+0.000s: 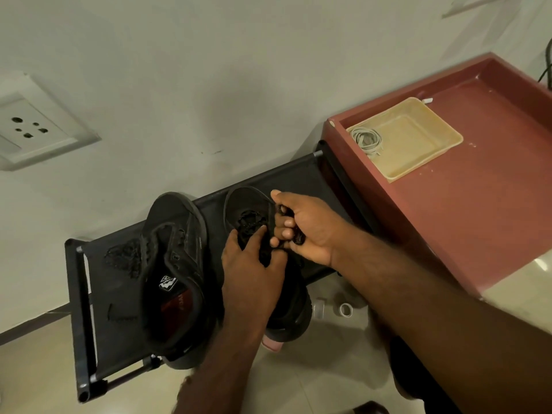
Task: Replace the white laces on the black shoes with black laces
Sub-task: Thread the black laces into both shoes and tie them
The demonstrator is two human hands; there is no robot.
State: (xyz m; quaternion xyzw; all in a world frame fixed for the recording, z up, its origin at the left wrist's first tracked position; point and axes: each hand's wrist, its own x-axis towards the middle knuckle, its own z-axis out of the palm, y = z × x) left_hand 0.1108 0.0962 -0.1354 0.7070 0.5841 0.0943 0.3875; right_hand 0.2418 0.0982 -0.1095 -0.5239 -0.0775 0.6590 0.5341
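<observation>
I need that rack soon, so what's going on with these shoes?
A person is relacing a black shoe on the black rack. The right hand grips a bunched black lace, and the left hand rests on the shoe's front. The other shoe lies beside it, apparently unlaced, with what looks like a spare lace next to it. White laces sit in a beige tray on the red table.

Tongue badge (168,283): a black-and-white logo patch on the shoe (176,234) at the left of the view; its lettering is too small to read.
Insole (176,304): dark printed letters on the red lining inside that shoe, blurred and unreadable.
Readable text: none.
</observation>
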